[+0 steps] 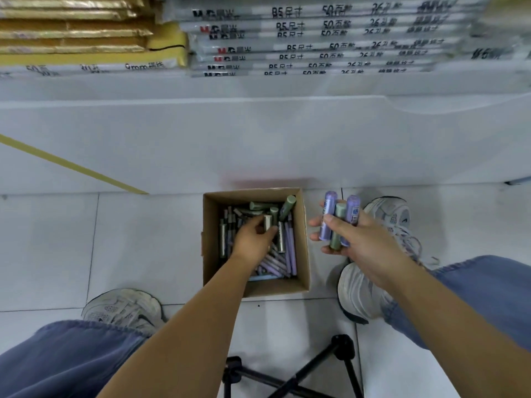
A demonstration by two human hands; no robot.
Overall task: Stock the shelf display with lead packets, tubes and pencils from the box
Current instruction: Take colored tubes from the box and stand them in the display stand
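Observation:
An open cardboard box [303, 248] sits on the floor against the white shelf base. Inside lie several green and purple lead tubes [283, 262] and pencils. My left hand [253, 239] reaches down into the box, fingers closed around a green tube [267, 222]. To the right of the box, my right hand [359, 239] holds a bunch of tubes upright: two purple tubes [327, 216] with a green tube [337, 228] between them.
The white shelf base [258, 139] runs across the view, with stacked packs of paper [316, 38] and gold-edged stacks [71, 30] on top. My two shoes [365, 294] flank the box. Black folding stool legs [287, 380] stand below.

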